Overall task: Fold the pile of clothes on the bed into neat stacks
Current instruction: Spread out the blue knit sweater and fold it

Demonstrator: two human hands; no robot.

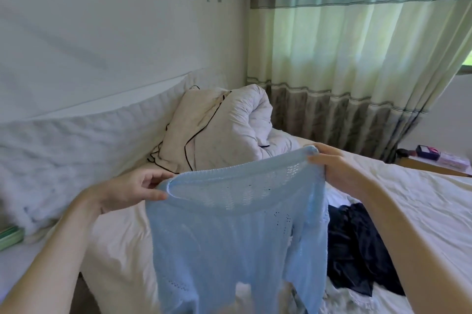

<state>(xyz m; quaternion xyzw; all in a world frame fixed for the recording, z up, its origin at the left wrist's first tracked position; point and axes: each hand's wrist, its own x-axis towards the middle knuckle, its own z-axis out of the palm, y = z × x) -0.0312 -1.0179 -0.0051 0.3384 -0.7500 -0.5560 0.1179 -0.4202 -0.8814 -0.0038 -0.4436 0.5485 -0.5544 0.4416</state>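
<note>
One blue top hangs in the air over the bed, not folded yet; the left hand pinches one end of its neck and the right hand pinches the other; dark clothes lie crumpled just behind it; I see no neat stack, so most work looks left.

Blue knit top's hem below the bottom edge — dark garment partly behind it.
</note>
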